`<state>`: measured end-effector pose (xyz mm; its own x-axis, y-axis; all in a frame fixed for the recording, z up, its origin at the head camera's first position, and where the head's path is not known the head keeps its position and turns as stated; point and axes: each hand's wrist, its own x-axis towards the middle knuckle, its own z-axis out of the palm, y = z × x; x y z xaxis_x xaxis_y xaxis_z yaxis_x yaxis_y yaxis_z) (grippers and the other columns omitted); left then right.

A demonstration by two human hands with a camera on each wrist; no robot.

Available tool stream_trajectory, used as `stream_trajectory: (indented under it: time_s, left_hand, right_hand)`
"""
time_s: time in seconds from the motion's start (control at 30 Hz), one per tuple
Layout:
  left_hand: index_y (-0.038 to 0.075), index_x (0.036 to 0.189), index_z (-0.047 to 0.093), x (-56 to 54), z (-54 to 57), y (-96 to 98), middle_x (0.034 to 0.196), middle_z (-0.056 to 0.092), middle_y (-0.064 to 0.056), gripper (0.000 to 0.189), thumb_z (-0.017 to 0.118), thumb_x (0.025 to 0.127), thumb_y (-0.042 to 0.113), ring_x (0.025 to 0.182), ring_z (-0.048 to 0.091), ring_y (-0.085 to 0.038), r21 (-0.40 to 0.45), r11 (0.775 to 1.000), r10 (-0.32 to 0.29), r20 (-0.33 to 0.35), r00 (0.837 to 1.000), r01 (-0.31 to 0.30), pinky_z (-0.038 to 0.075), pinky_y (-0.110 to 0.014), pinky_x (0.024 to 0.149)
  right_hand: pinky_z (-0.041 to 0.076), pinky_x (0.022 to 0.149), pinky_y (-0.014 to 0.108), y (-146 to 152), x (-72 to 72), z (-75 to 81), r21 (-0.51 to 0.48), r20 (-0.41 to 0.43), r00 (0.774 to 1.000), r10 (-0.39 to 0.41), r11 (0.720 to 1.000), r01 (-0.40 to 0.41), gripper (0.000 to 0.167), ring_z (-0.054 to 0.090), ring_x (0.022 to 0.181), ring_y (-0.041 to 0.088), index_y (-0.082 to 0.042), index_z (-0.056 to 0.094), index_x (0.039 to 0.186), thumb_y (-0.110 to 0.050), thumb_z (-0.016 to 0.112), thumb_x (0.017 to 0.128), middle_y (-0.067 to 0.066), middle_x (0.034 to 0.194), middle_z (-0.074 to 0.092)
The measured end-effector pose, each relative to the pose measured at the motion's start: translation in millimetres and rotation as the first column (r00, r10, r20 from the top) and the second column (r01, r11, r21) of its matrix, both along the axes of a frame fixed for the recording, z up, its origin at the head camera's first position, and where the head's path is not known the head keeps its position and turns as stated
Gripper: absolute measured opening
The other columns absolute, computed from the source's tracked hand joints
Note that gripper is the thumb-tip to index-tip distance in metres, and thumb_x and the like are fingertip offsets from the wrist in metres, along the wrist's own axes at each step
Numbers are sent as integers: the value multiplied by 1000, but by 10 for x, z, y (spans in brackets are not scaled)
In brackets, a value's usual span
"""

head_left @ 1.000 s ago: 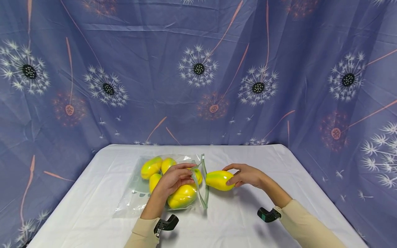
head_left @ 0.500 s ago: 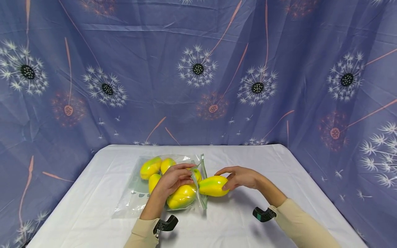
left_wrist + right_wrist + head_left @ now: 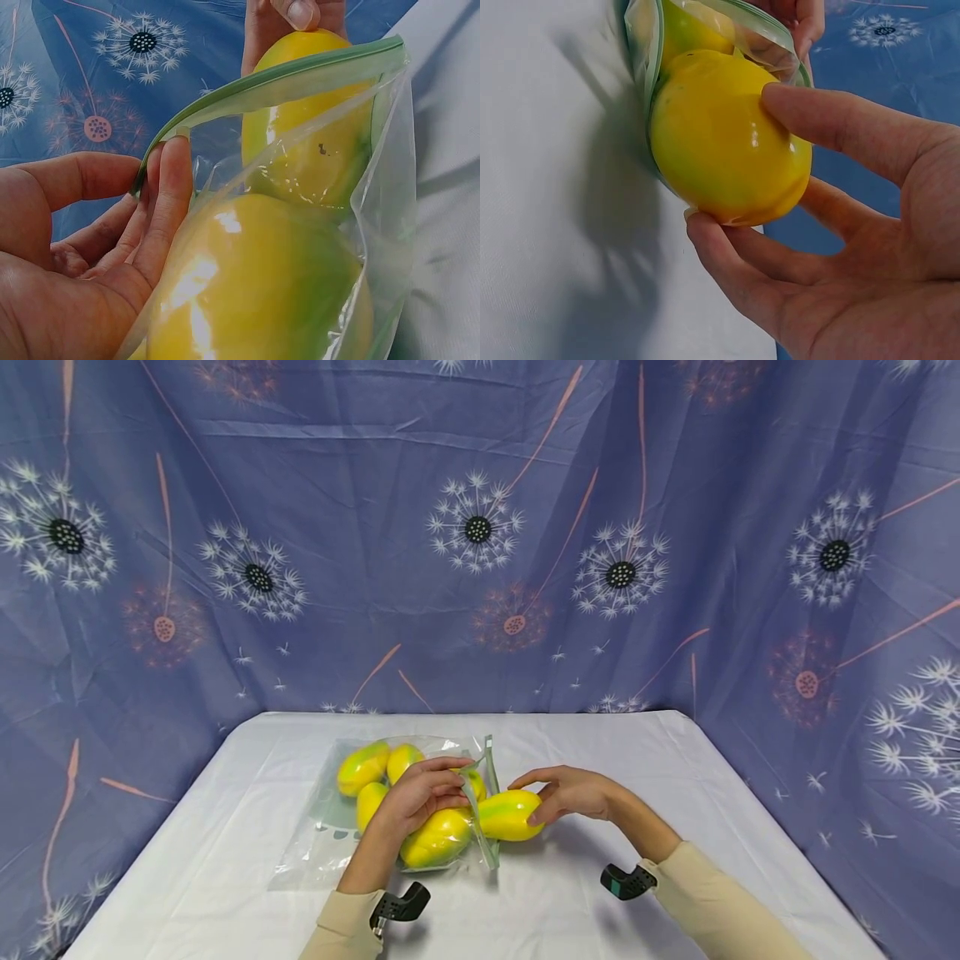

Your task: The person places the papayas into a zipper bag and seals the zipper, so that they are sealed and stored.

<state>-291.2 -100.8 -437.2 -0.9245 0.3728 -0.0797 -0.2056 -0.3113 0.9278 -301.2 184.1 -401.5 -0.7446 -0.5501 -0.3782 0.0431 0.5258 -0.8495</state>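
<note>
A clear zip bag point(image 3: 322, 852) with a green seal strip lies on its side, its mouth to the right. Several glossy yellow-green oblong fruits point(image 3: 363, 768), papaya- or mango-like, are inside. My left hand point(image 3: 423, 793) pinches the far edge of the bag's mouth between thumb and fingers, keeping it spread, as the left wrist view shows. My right hand point(image 3: 573, 793) grips another such fruit point(image 3: 510, 817) by its outer end, with thumb above and fingers around and below. That fruit's inner end is in the bag's mouth, near a fruit inside point(image 3: 255, 285).
A white cloth covers the table point(image 3: 600, 893). A blue curtain point(image 3: 360, 568) with dandelion prints hangs behind and at both sides. Black camera mounts point(image 3: 628, 882) sit on both wrists, close above the tabletop.
My right hand has moved left and slightly toward me with its fruit, whose inner end has gone from outside the bag into its mouth. The left hand stays on the rim.
</note>
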Motion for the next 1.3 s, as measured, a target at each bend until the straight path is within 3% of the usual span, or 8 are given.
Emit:
stream_trajectory:
  time_s: [0.57, 0.93, 1.3]
  left_hand:
    - [-11, 143, 49, 4, 1, 5, 135, 54, -24, 50, 59, 94, -5, 77, 71, -19, 0, 1000, -13, -2, 1000, 13, 64, -32, 81]
    - [-13, 144, 46, -1, 16, 6, 104, 62, -11, 50, 57, 96, -5, 76, 71, -18, 8, 1000, -26, -6, 1000, 26, 64, -31, 80]
    - [-14, 142, 47, 7, 30, 9, 101, 62, -9, 49, 59, 96, -4, 76, 71, -18, 13, 999, -40, -14, 999, 40, 63, -31, 82]
  right_hand:
    - [58, 90, 37, -96, 15, -44, -25, 1, 1000, -2, 1000, 2, 63, 69, 101, 23, -14, 62, 139, -13, 80, 79, 13, 116, 72]
    - [58, 90, 36, -160, 4, -101, -37, -3, 1000, -19, 999, 19, 63, 69, 99, 22, -15, 62, 139, -14, 81, 78, 11, 116, 72]
    - [58, 89, 44, -266, 16, -163, -126, 25, 999, -46, 991, 49, 61, 68, 88, 19, -5, 59, 138, -8, 79, 80, 13, 107, 73]
